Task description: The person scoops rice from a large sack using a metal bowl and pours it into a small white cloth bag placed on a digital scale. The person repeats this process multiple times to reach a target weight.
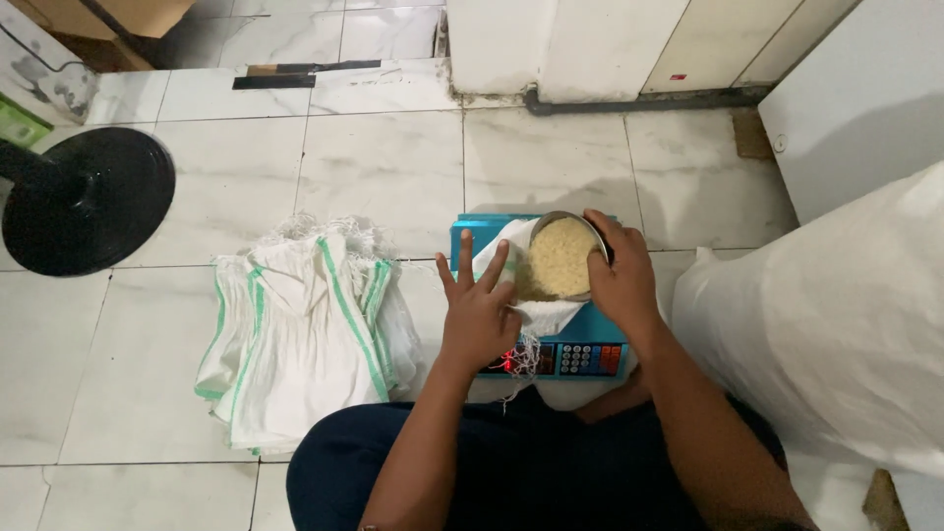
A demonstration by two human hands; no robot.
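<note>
The person's dark lap (511, 462) is nearest, forearms reaching forward. The right hand (621, 280) grips a metal bowl (562, 258) heaped with rice, held over a small white sack (536, 313) on the blue scale (590, 346). The left hand (479, 313) is open, fingers spread, on the sack's mouth. Rice is still in the bowl. Empty sacks (305, 334) lie stacked left; a big full sack (836, 324) stands right.

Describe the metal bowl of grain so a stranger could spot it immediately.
Find the blue weighing scale on the white tiled floor. On it sits an open white woven sack; the right hand tips the round metal bowl over it, the only container holding pale yellow grain.
</note>
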